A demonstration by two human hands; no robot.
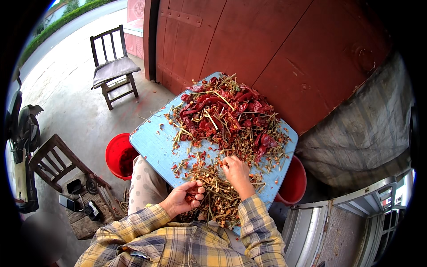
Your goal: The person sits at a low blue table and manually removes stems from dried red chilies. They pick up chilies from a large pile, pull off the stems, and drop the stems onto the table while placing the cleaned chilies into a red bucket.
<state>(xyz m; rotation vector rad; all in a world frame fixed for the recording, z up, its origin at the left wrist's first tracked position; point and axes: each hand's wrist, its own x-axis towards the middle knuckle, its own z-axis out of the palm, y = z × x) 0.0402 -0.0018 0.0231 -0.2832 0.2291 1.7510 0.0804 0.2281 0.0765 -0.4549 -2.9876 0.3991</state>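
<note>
On a light blue table [150, 137] lies a heap of dried red chili peppers [213, 103] mixed with dry stalks. A second pile, of brownish stems and bits [220, 203], lies at the near edge, close to my body. My left hand [188, 197], palm up with curled fingers, holds some dried red chili pieces over the left side of the stem pile. My right hand [235, 170] is between the two piles, its fingers bent down at the tabletop; whether something is pinched in them is hidden.
A red bucket [113, 157] holding dark red pieces stands left of the table, another red bucket [297, 180] at its right. Two wooden chairs stand left, one cushioned [115, 71], one bearing small devices [83, 217]. A red wooden door [250, 43] rises beyond the table.
</note>
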